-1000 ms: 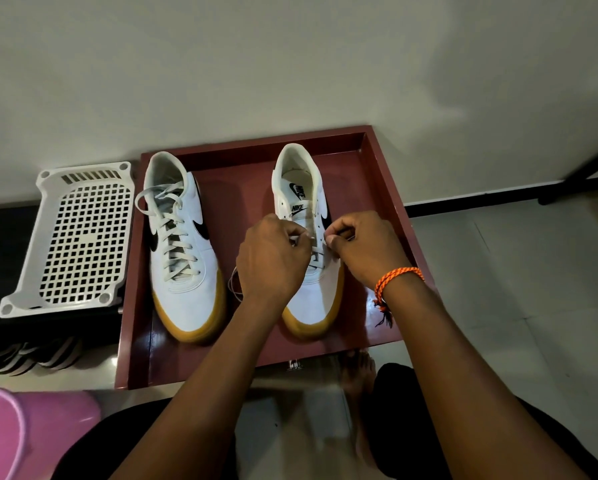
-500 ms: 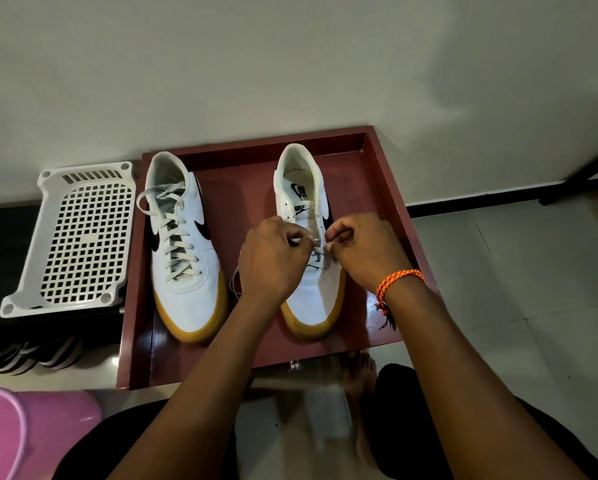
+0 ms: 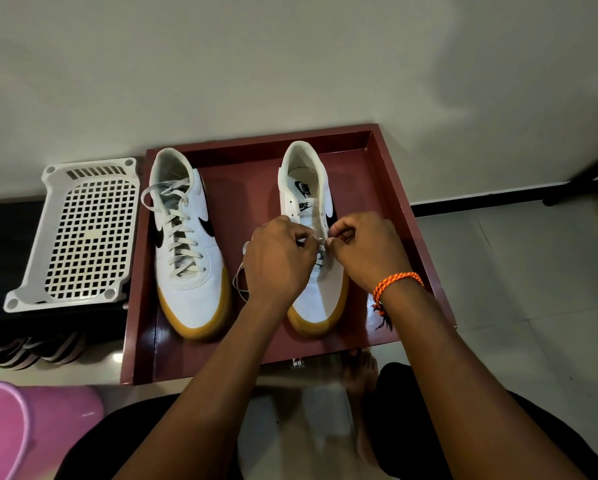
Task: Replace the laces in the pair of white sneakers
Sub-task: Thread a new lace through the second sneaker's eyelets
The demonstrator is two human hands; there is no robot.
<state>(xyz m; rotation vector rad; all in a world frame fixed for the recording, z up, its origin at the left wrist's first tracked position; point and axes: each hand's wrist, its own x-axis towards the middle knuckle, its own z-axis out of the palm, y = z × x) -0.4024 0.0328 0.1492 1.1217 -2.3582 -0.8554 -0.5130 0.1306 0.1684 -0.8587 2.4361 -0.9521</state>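
Barely shifted, both hands (image 3: 278,263) (image 3: 366,249) pinch, seemingly, one lace (image 3: 239,282); two sneakers (image 3: 186,251) (image 3: 313,299), one tray (image 3: 256,355).

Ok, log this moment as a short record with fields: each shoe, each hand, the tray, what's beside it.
left sneaker: fully laced, untouched
right sneaker: upper eyelets empty, being worked on
lace: loose loop trailing beside right sneaker
left hand: pinching lace
right hand: pinching lace
tray: dark red, holds both sneakers
white basket: left of tray
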